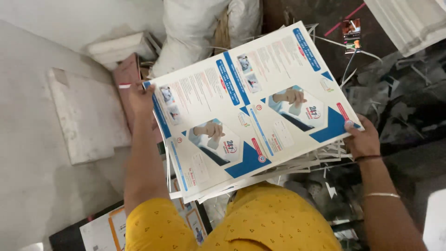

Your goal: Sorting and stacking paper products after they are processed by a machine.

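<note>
A person's left hand (pixel 139 98) and right hand (pixel 361 139) grasp opposite edges of a stack of printed sheets (pixel 246 109), fingers curled around it, above a paper-strewn floor (pixel 399 107).

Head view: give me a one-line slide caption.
Both hands, left hand and right hand, grip opposite edges of a stack of printed sheets above scattered paper offcuts.

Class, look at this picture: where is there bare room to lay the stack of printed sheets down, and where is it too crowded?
Free: the pale floor at the picture's left, bordered by the flat white slab and the person's left hand. Crowded: the dark floor by the right hand is littered with paper trimmings; white sacks and boards block the top. The stack of printed sheets covers the middle.
</note>
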